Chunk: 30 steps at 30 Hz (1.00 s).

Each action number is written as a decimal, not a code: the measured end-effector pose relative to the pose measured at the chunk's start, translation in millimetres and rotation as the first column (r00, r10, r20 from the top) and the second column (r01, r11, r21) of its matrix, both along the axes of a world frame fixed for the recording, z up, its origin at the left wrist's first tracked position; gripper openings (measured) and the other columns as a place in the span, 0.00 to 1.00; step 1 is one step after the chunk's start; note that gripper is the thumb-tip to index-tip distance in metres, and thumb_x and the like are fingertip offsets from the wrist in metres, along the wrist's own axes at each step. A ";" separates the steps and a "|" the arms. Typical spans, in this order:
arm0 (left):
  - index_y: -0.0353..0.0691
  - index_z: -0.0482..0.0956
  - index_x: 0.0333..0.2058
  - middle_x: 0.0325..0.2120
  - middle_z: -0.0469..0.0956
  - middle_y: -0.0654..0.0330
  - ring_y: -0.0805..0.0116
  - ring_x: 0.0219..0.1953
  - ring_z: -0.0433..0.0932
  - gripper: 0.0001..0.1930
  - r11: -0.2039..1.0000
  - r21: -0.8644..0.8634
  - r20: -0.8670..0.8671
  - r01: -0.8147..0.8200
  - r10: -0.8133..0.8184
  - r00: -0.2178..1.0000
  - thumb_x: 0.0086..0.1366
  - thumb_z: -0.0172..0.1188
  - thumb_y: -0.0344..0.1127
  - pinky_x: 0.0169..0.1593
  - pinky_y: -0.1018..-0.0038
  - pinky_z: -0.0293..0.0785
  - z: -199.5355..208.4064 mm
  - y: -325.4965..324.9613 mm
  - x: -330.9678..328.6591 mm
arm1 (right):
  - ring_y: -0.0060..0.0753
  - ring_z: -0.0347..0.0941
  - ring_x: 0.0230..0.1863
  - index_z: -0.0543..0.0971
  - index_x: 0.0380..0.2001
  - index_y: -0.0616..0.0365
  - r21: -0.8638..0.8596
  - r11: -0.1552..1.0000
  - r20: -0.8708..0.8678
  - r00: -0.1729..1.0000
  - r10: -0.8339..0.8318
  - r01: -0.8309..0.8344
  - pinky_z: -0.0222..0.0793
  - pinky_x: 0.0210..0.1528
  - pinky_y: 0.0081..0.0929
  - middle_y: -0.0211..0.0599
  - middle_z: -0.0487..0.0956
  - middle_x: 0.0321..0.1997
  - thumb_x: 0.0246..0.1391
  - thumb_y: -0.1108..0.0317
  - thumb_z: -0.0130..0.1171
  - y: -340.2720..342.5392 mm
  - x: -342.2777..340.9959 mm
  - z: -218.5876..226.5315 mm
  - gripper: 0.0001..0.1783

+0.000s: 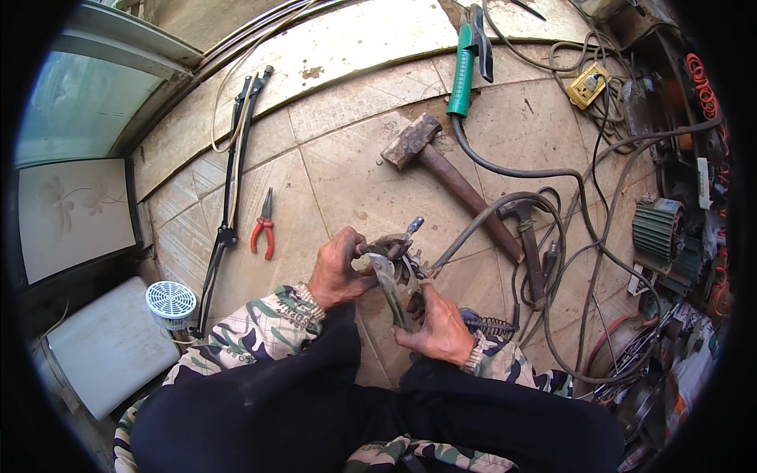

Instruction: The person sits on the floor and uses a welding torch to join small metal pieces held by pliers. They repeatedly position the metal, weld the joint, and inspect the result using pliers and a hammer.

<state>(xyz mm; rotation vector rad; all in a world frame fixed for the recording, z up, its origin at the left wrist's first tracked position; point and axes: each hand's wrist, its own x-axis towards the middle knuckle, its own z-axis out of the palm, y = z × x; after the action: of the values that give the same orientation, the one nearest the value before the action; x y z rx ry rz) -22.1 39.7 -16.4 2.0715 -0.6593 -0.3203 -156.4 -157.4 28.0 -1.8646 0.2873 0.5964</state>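
Both my hands hold a worn grey metal clamp [388, 285], which looks like a welding earth clamp, above the tiled floor. My left hand [339, 270] is closed around its left side, thumb and fingers pinching near the top. On the lower right, my right hand [438, 328] grips the clamp's long handle plate. A thick dark cable [465, 238] runs up to the clamp's right side, where the joint is partly hidden. Beyond my hands lies a sledgehammer [461, 183] with a wooden handle. Past it rests a green welding electrode holder [462, 72].
Red-handled pliers [265, 229] and a black folding metal arm [229, 213] lie to the left, near a round white-lidded tub [171, 303]. At right are a smaller hammer [531, 252], looping cables, a coil spring [490, 324], a green finned motor [659, 229] and a yellow socket box [587, 85].
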 end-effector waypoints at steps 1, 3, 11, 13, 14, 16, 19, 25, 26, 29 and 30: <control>0.38 0.70 0.35 0.26 0.71 0.55 0.58 0.24 0.75 0.23 1.000 0.023 -0.006 0.017 -0.016 1.000 0.45 0.76 0.28 0.29 0.66 0.74 1.9 0.8 1.5 | 0.52 0.80 0.36 0.69 0.45 0.68 0.015 1.000 0.010 1.000 -0.014 0.014 0.76 0.40 0.41 0.51 0.79 0.35 0.40 0.55 0.75 0.0 -0.4 -1.8 0.36; 0.38 0.70 0.35 0.27 0.71 0.55 0.58 0.26 0.76 0.23 0.997 0.054 -0.017 0.052 -0.051 0.999 0.45 0.76 0.28 0.30 0.66 0.74 3.5 2.6 3.8 | 0.53 0.80 0.36 0.69 0.44 0.67 0.042 0.998 0.028 0.999 -0.041 0.040 0.76 0.41 0.42 0.51 0.79 0.35 0.40 0.56 0.75 -1.0 -1.4 -4.5 0.35; 0.38 0.71 0.33 0.24 0.73 0.54 0.54 0.24 0.78 0.19 0.994 0.113 -0.047 -0.005 0.010 0.999 0.46 0.73 0.28 0.28 0.64 0.74 0.4 4.5 5.0 | 0.53 0.80 0.41 0.71 0.50 0.68 -0.017 0.998 0.026 0.998 -0.054 0.054 0.76 0.45 0.41 0.54 0.80 0.39 0.42 0.59 0.74 -7.5 4.1 -14.5 0.36; 0.38 0.71 0.31 0.23 0.73 0.54 0.53 0.22 0.78 0.18 0.992 0.123 0.072 -0.029 0.021 0.997 0.46 0.73 0.29 0.27 0.63 0.74 -8.5 3.7 10.2 | 0.56 0.79 0.44 0.72 0.52 0.68 -0.087 0.993 0.137 0.988 -0.065 0.078 0.75 0.48 0.42 0.56 0.80 0.42 0.44 0.58 0.74 -11.7 7.6 -19.7 0.36; 0.38 0.71 0.31 0.22 0.73 0.54 0.53 0.22 0.78 0.18 0.990 0.130 0.135 -0.047 0.029 0.990 0.46 0.73 0.29 0.26 0.63 0.74 -12.2 4.4 14.0 | 0.56 0.79 0.44 0.71 0.53 0.69 -0.148 0.986 0.212 0.976 -0.041 0.074 0.75 0.49 0.42 0.56 0.80 0.42 0.45 0.57 0.75 -14.7 11.5 -21.5 0.38; 0.38 0.71 0.30 0.23 0.74 0.53 0.52 0.23 0.78 0.17 0.986 0.152 0.136 -0.071 0.050 0.989 0.47 0.73 0.31 0.27 0.63 0.74 -18.2 4.7 20.1 | 0.56 0.79 0.47 0.71 0.55 0.70 -0.254 0.965 0.284 0.959 0.006 0.069 0.74 0.51 0.43 0.57 0.80 0.45 0.46 0.57 0.76 -17.4 15.2 -22.9 0.39; 0.38 0.71 0.30 0.23 0.74 0.52 0.50 0.24 0.79 0.17 0.979 0.181 0.132 -0.093 0.070 0.989 0.48 0.72 0.33 0.27 0.62 0.74 -26.4 3.4 28.5 | 0.58 0.79 0.50 0.72 0.55 0.69 -0.345 0.936 0.281 0.959 0.037 0.065 0.74 0.53 0.44 0.58 0.80 0.48 0.48 0.56 0.75 -18.8 17.2 -25.7 0.38; 0.37 0.71 0.30 0.20 0.72 0.52 0.53 0.21 0.76 0.17 0.977 0.135 0.174 -0.162 0.138 0.975 0.47 0.73 0.31 0.26 0.64 0.72 -42.9 -0.3 41.2 | 0.57 0.78 0.46 0.76 0.51 0.69 -0.322 0.939 0.245 0.969 -0.041 0.122 0.74 0.51 0.42 0.56 0.80 0.44 0.51 0.59 0.72 -40.2 9.1 -17.2 0.30; 0.38 0.71 0.31 0.21 0.74 0.52 0.51 0.22 0.77 0.17 0.979 0.137 0.149 -0.153 0.132 0.980 0.48 0.73 0.33 0.27 0.62 0.73 -43.3 -2.5 43.6 | 0.57 0.78 0.46 0.76 0.49 0.69 -0.353 0.928 0.241 0.970 -0.035 0.121 0.74 0.51 0.42 0.56 0.80 0.43 0.51 0.59 0.71 -52.3 9.1 -11.0 0.29; 0.39 0.72 0.32 0.24 0.77 0.52 0.49 0.25 0.79 0.17 0.978 0.162 0.116 -0.131 0.113 0.987 0.51 0.73 0.36 0.29 0.60 0.75 -37.4 -1.7 52.0 | 0.55 0.79 0.44 0.78 0.46 0.69 -0.419 0.900 0.258 0.966 -0.012 0.123 0.75 0.49 0.41 0.55 0.81 0.41 0.52 0.63 0.71 -89.5 13.1 7.7 0.24; 0.39 0.72 0.31 0.24 0.77 0.52 0.49 0.25 0.79 0.17 0.980 0.159 0.119 -0.117 0.099 0.988 0.51 0.73 0.36 0.29 0.60 0.75 -36.1 -2.3 53.3 | 0.54 0.80 0.43 0.78 0.45 0.68 -0.445 0.887 0.263 0.965 -0.006 0.127 0.76 0.48 0.41 0.55 0.81 0.41 0.52 0.64 0.70 -99.1 16.3 19.4 0.22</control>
<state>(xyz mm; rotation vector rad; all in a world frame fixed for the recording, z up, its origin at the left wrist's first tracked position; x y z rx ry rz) 31.2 37.4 -52.5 2.2882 -0.5997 -0.2050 -140.1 -256.4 47.5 -2.3520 0.3409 0.2412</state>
